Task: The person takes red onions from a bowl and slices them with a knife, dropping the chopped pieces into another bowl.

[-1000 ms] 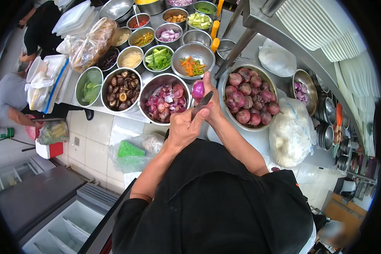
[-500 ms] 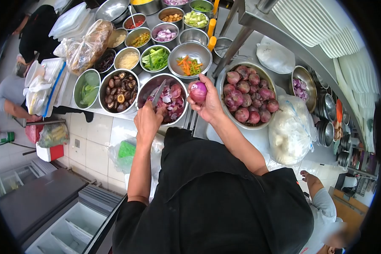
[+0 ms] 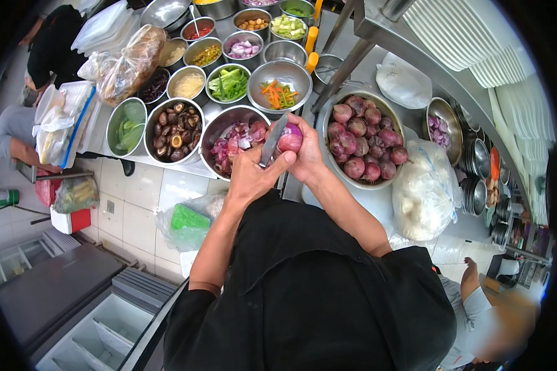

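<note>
Over the steel bench's (image 3: 377, 203) near edge, left hand (image 3: 251, 175) grips knife (image 3: 274, 139) at red onion (image 3: 291, 141) cupped in right hand (image 3: 306, 162); likely peeling, next stroke needs shallow blade.

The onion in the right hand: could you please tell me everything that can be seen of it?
The onion is rounded, smooth and glossy, purple-magenta with a paler patch near its top. The fingers of the right hand cradle it, hiding part of its far side. The knife blade, held in the left hand, overlaps its left edge; whether it cuts in is unclear. It is held up between the pot of onion pieces and the bowl of whole onions.
</note>
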{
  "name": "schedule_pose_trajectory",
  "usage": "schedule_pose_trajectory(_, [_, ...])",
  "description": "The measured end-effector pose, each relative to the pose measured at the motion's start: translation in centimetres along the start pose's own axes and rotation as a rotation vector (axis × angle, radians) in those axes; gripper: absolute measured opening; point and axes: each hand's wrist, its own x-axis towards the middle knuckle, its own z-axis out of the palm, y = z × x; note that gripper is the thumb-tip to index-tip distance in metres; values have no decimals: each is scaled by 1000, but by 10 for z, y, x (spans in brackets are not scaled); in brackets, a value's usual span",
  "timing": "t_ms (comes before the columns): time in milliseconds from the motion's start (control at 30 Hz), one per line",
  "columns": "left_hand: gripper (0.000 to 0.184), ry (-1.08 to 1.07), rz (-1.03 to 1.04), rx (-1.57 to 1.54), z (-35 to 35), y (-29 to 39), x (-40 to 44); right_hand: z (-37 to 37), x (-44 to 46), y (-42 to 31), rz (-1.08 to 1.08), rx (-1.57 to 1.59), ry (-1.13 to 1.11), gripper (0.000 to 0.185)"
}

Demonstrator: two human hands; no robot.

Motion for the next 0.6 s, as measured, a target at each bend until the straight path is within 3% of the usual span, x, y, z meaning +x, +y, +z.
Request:
schedule_pose_trajectory(367, [58, 24, 17, 21, 1, -7, 4, -17, 8, 5, -42, -178, -154, 29])
schedule_pose_trajectory(600, [63, -9, -76, -9, 0, -24, 5, -9, 1, 10, -229, -287, -167, 32])
